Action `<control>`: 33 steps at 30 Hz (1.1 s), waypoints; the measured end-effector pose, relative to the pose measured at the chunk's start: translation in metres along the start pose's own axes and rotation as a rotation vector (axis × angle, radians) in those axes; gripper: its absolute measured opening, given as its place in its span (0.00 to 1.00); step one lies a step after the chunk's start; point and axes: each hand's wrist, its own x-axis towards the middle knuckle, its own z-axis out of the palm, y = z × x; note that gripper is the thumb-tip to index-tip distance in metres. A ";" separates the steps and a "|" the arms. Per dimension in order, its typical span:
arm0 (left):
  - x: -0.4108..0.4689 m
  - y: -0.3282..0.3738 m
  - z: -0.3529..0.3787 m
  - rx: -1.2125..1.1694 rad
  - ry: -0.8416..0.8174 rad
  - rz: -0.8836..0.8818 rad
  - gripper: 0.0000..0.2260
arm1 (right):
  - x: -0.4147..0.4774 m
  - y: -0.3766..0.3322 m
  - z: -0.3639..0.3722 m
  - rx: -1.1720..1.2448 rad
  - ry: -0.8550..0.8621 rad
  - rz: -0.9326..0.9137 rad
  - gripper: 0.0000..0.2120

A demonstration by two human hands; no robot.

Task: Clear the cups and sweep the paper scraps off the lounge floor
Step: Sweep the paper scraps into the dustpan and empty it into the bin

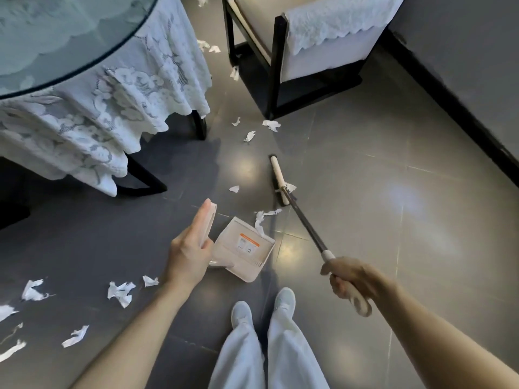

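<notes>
My right hand [348, 279] grips the beige handle of a broom [306, 228]. Its head [278, 181] rests on the grey tiles ahead of me. My left hand [191, 248] holds the upright handle of a beige dustpan [244, 248], fingers lying straight along it and thumb round it. The pan sits on the floor in front of my feet, and a long paper strip [262, 220] lies at its far edge. White paper scraps lie ahead near the chair [271, 125], beside the broom head [234, 188], and in a cluster at my left [120, 293]. No cups are in view.
A round glass-topped table [70, 51] with a white lace cloth stands at the upper left on dark legs. A dark-framed armchair [309, 51] with a lace cover stands ahead. A grey wall with a black skirting [463, 113] runs along the right.
</notes>
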 end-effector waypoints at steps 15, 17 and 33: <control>-0.001 0.010 -0.002 0.014 -0.091 -0.140 0.37 | -0.088 0.006 0.022 -0.216 0.060 -0.151 0.03; -0.006 0.007 -0.002 0.009 -0.042 -0.113 0.38 | -0.080 -0.009 0.024 -0.332 0.144 -0.246 0.06; 0.016 -0.013 -0.016 -0.020 0.152 -0.114 0.34 | 0.011 -0.071 0.053 -0.747 0.164 -0.231 0.32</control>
